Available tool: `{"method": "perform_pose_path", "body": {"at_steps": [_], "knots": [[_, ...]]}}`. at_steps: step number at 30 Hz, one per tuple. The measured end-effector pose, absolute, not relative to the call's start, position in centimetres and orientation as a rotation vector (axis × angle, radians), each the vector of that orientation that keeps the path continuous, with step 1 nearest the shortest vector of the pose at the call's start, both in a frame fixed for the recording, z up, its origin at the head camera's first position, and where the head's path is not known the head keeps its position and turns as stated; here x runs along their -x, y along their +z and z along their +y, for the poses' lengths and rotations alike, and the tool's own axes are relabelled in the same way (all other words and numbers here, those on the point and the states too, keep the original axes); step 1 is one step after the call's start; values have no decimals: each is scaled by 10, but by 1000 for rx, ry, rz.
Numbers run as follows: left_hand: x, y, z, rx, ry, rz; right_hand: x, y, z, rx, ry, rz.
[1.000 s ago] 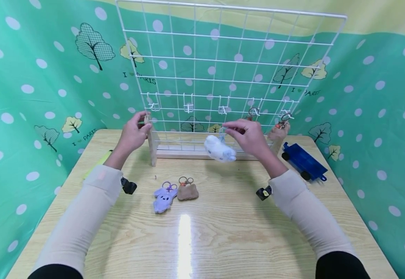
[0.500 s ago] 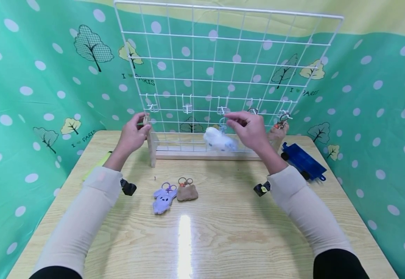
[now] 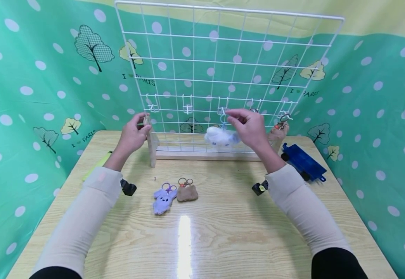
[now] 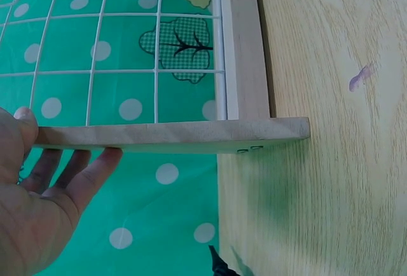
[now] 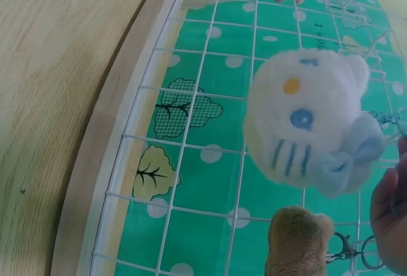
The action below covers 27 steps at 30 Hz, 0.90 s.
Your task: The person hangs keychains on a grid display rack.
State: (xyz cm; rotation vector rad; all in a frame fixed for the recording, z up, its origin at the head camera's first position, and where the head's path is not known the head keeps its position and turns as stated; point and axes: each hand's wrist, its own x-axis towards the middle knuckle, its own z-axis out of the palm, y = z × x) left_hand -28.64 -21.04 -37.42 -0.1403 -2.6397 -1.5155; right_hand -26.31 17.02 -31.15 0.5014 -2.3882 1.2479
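Note:
My right hand (image 3: 249,127) pinches the ring of a white plush cat-head keychain (image 3: 220,136), right at the middle hook (image 3: 222,110) of a white wire grid rack (image 3: 193,61). Close up in the right wrist view, the plush (image 5: 299,117) shows a yellow nose, blue eyes and a light blue bow, and hangs in front of the grid; the right hand (image 5: 391,206) is partly cut off at the edge. With thumb and fingers on opposite sides, my left hand (image 3: 134,130) grips the rack's left wooden upright (image 4: 178,133).
A brown plush keychain (image 3: 277,131) hangs at the right end; another brown plush (image 5: 296,244) hangs beside the white one. On the table lie a lilac plush keychain (image 3: 163,200) and a brown one (image 3: 187,193). A blue toy wagon (image 3: 303,162) stands right of the rack.
My right hand has risen a little, bringing the white plush keychain up to the middle hook; the plush has swung and turned. My left hand stays on the upright.

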Motion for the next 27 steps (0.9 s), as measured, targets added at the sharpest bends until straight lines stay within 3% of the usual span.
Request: {"method": "perform_pose_path", "body": {"at_steps": [20, 27], "knots": [[282, -376, -212, 169, -1538, -2643, 246, -326, 203, -504, 1226, -2470], [261, -375, -224, 83, -1478, -2460, 231, -328, 233, -533, 1204, -2434]]}}
